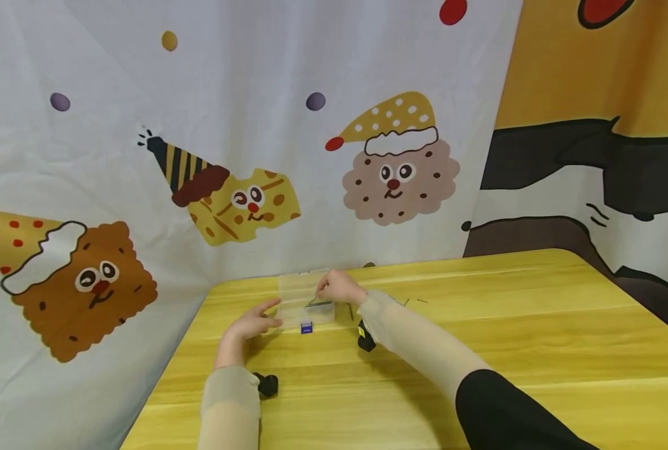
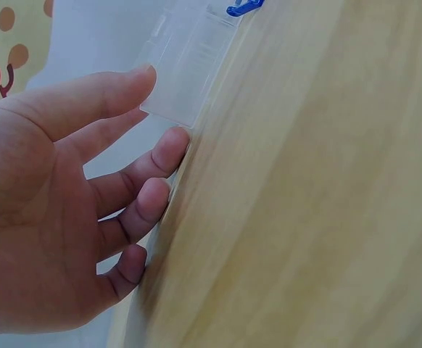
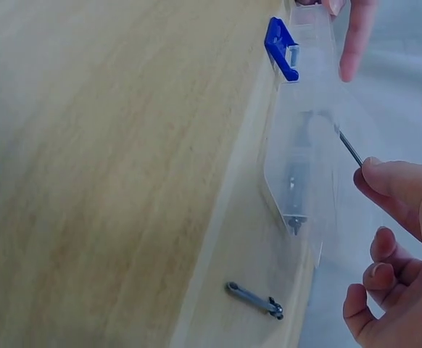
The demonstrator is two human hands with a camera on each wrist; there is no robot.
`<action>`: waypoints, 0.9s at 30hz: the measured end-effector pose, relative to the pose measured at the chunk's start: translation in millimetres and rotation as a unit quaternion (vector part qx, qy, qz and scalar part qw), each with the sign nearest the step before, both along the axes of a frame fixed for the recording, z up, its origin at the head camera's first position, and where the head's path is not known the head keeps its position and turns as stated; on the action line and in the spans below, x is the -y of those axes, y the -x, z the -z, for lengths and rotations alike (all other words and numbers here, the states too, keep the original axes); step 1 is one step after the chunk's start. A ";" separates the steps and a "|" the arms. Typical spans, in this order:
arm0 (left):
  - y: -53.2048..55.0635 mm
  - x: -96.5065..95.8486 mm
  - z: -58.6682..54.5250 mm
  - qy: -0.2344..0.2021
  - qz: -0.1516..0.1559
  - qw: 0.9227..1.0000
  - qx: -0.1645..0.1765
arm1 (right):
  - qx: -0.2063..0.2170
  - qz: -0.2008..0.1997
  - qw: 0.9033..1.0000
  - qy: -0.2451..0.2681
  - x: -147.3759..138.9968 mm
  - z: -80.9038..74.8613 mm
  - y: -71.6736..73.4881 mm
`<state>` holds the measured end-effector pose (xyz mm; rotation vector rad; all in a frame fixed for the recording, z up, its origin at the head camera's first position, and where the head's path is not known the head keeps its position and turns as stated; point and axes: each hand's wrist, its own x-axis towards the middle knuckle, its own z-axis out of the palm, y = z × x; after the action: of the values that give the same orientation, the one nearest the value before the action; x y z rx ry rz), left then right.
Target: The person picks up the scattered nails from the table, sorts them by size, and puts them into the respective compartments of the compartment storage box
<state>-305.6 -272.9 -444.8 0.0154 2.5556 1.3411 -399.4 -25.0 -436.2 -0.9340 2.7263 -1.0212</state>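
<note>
**Thin metal rod pinched over the clear box!**

Starting at far left, a brown biscuit in a party hat (image 1: 92, 287) grins from the printed backdrop (image 1: 244, 81). Along to the left hand (image 1: 248, 324): fingers spread wide, fingertips right at the left end of the clear plastic box (image 1: 289, 317). Whether they press on it, I can't tell. A black device (image 1: 267, 385) sits beside the left sleeve (image 1: 229, 400).

Centre stage, there's that box on the yellow wood-grain table (image 1: 536, 337), lid folded back toward the backdrop, a bright blue clip (image 1: 307, 327) at its front. Through the clear wall, a dark item with a pointed tip (image 3: 296, 217) shows inside.

And here's the action! The right hand (image 1: 341, 288) pinches the thin metal rod (image 3: 350, 148) between thumb and forefinger, the other fingers loosely bent. The rod slants over the box; whether its lower end touches anything, no telling.

Just right of the box, a slim dark metal piece (image 3: 254, 299) lies on the table. Next, a second black device (image 1: 365, 337) hangs by the right cuff, and beyond the wrist, two dark slivers (image 1: 422, 300) lie on the wood, too small to identify.
</note>
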 end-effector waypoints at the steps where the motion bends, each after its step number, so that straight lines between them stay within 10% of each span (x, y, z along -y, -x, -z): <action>1: 0.0 -0.5 -0.1 0.001 0.000 1.000 0.000 | 0.000 0.001 1.000 0.002 -0.1 0.0 -0.5; 27: -0.9 -0.4 0.8 -0.011 -0.009 1.000 0.006 | 0.024 -0.081 0.996 0.014 -11.8 -6.7 3.6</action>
<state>-304.7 -272.5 -445.6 -0.0133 2.5374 1.3707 -403.0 -13.1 -429.5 -1.1006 2.5545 -1.0401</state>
